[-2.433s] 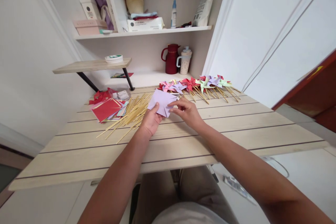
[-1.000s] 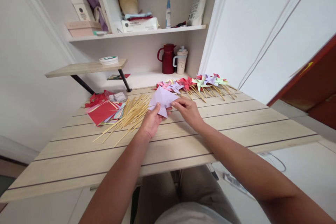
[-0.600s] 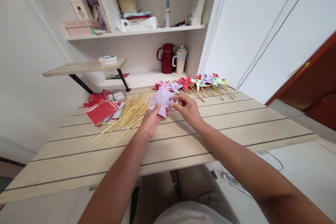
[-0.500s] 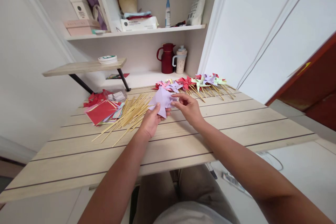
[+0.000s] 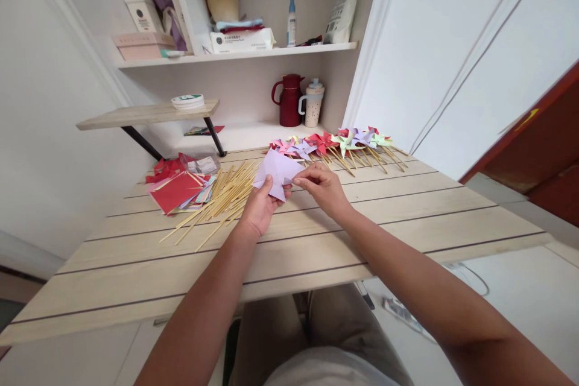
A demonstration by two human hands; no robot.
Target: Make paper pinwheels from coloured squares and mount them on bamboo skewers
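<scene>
A lilac paper square (image 5: 277,167) with slits cut in it is held above the table. My left hand (image 5: 262,205) grips its lower left part, thumb on top and fingers underneath. With thumb and forefinger, my right hand (image 5: 320,186) pinches the paper's right corner. Just left of my left hand lies a loose pile of thin wooden sticks (image 5: 226,196). Beyond my hands, finished paper pinwheels (image 5: 322,142) on sticks lie in a row, in red, lilac, pink and pale green.
At the left are stacked coloured papers (image 5: 178,192) and a clear plastic box (image 5: 204,164), under a small raised shelf (image 5: 149,114). A dark red jug (image 5: 289,99) and a pale cup (image 5: 313,104) stand at the back. The plank table (image 5: 407,211) ends near my lap.
My right thumb and forefinger have closed on the paper's right corner, and the sheet now looks flatter and more spread. My left hand keeps its grip.
</scene>
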